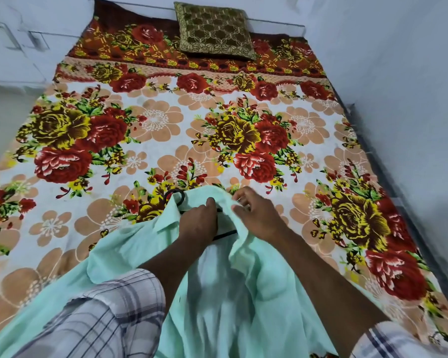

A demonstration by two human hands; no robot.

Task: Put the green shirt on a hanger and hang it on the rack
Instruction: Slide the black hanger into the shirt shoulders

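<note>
left hand (199, 224) grips hanger (226, 233) in green shirt (217, 293) to steady it | right hand (258, 215), at 3 o'clock, pinches shirt to pull shoulder over

1. The single head view looks forward and down along the bed (166, 120) from its near edge
2. It sits close above the left hand (199, 223) and right hand (259, 218); the pillow (215, 29) lies far off at the top

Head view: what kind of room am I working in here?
Most likely a home bedroom: a floral-sheeted bed, a patterned cushion at its far end, and plain white walls behind and to the right. The green shirt and its hanger rest on the bed.
</note>
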